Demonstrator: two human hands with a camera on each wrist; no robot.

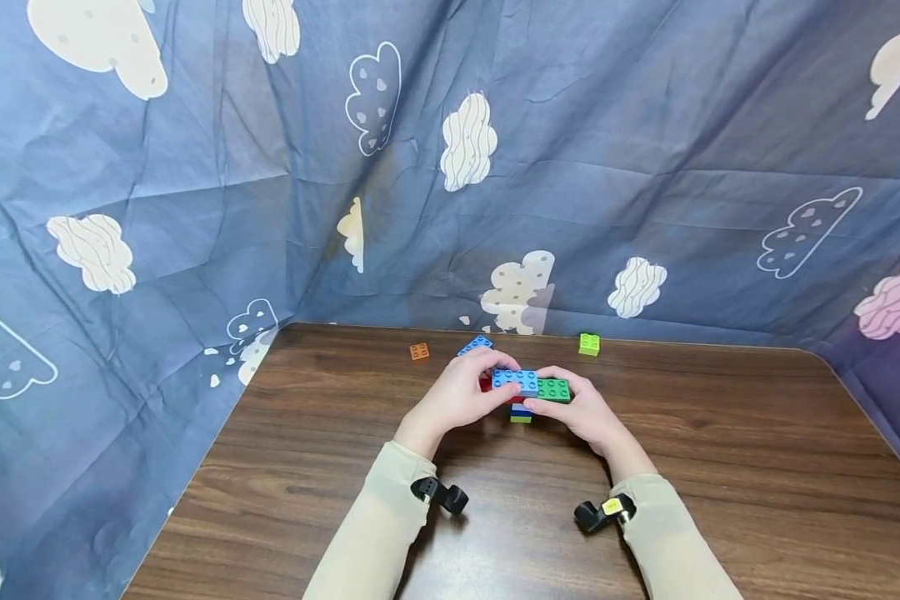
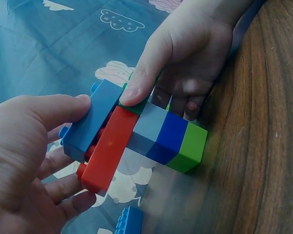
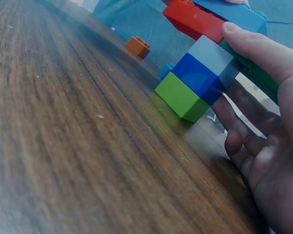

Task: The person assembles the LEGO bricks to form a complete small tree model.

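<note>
A small tower of toy building bricks stands on the table: a lime brick point(image 2: 189, 148) at the bottom, a dark blue brick point(image 2: 170, 139) over it, then a pale blue-grey brick point(image 2: 149, 124). Across the top lie a long red brick point(image 2: 110, 151) and, to its right, a long green brick point(image 1: 554, 390). My left hand point(image 1: 461, 393) pinches a long light blue brick point(image 1: 523, 381) over the red one; a slanted gap with red studs shows between them. The right hand point(image 1: 587, 410) grips the green brick, thumb at its joint with the red one.
Behind the tower, on the wooden table point(image 1: 720, 442), lie an orange brick point(image 1: 418, 351), a blue brick point(image 1: 475, 343) partly behind my left hand, and a lime brick point(image 1: 588, 343). A blue cloud-patterned cloth point(image 1: 420, 225) hangs along the table's back and sides.
</note>
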